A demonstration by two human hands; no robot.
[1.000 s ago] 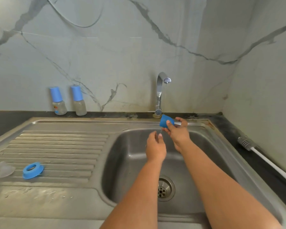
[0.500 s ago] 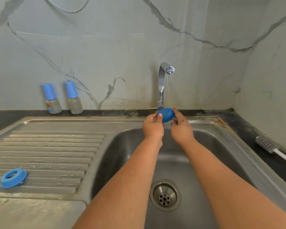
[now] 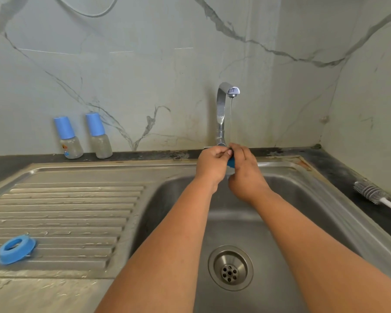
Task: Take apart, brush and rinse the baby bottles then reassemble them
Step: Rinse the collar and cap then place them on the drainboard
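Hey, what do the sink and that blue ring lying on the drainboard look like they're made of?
Sink: looks like brushed stainless steel, grey with soft reflections and a pressed, ribbed drainboard. Blue ring: probably moulded plastic, an even matte blue with smooth rounded edges.

Grey-veined marble walls [image 3: 145,64], seemingly stained black counter [image 3: 339,168]

Both forearms reaching forward, left hand [image 3: 211,162] and right hand [image 3: 244,168] pressed close together, fingers curled, apparently pinching something between them
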